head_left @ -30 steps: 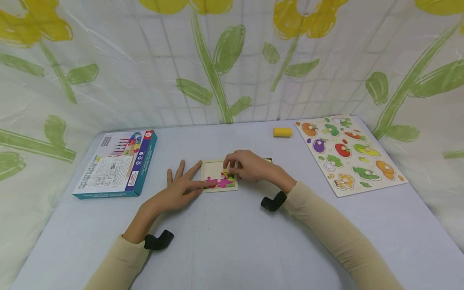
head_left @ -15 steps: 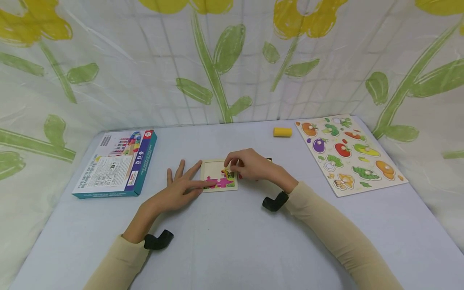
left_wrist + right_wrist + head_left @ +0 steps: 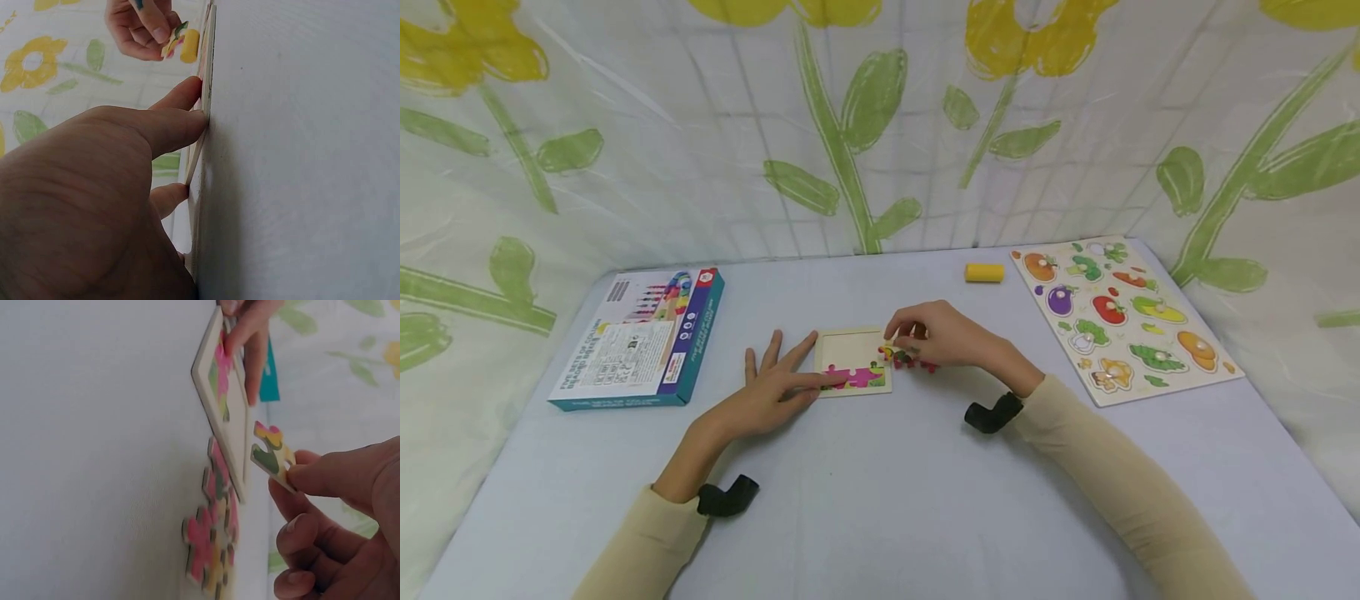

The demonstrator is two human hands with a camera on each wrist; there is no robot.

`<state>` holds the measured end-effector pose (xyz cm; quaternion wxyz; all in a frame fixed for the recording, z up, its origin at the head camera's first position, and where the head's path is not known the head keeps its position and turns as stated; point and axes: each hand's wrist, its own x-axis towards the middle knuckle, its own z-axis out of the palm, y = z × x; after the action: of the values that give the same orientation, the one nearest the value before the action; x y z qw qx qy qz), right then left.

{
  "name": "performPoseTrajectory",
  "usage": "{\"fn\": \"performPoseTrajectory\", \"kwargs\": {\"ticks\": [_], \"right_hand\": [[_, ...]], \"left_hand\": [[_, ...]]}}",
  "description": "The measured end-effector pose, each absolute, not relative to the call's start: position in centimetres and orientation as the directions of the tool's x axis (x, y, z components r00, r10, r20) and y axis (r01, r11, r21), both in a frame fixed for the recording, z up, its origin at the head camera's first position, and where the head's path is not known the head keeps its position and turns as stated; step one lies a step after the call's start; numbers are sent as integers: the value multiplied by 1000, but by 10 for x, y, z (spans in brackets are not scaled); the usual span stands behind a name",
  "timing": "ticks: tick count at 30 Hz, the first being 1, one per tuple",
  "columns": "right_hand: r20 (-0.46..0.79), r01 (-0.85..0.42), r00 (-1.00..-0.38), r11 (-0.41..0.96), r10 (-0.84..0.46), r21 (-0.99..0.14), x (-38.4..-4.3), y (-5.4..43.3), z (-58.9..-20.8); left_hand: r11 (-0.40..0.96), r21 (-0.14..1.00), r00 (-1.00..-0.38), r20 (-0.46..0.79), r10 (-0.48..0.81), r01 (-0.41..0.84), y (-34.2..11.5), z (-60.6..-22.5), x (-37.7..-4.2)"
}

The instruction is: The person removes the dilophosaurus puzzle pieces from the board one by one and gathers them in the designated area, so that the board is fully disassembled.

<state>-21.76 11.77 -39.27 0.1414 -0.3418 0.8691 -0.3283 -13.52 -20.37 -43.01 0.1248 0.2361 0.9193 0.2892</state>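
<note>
A small wooden jigsaw tray (image 3: 850, 350) lies mid-table, with pink-and-green pieces (image 3: 863, 379) fitted along its near side and bare wood behind them. The left hand (image 3: 775, 396) rests at the tray's left edge with fingers spread, its thumb lying over the fitted pieces. Between thumb and fingers, the right hand (image 3: 943, 333) pinches a jigsaw piece (image 3: 270, 453) coloured yellow, green and pink. That piece is raised off the tray near its right edge. Below the right hand, several loose jigsaw pieces (image 3: 209, 540) lie in a cluster beside the tray, partly hidden in the head view.
At the left lies a flat teal-sided box (image 3: 636, 342) with printed pictures. A yellow cylinder (image 3: 984, 273) lies near the back edge. On the right is a vegetable peg-puzzle board (image 3: 1123, 321). A flower-printed curtain (image 3: 700, 150) hangs behind the table.
The right hand has lifted the jigsaw piece from the tray's right side and moved rightward with it, uncovering more bare wood. The left hand has stayed in place.
</note>
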Motion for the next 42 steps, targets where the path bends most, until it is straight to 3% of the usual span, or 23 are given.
{"fn": "performPoseTrajectory", "kwargs": {"ticks": [21,42], "right_hand": [[-33,-456,-791,624,-611,-635,-212,185,-398],[-27,-459,-799,638,-601,-618,-208,199,-412]], "left_hand": [[708,609,-858,-84,506,357,-203,-428,-134],[717,605,-861,-96,499,348,-203,-429,-134]]}}
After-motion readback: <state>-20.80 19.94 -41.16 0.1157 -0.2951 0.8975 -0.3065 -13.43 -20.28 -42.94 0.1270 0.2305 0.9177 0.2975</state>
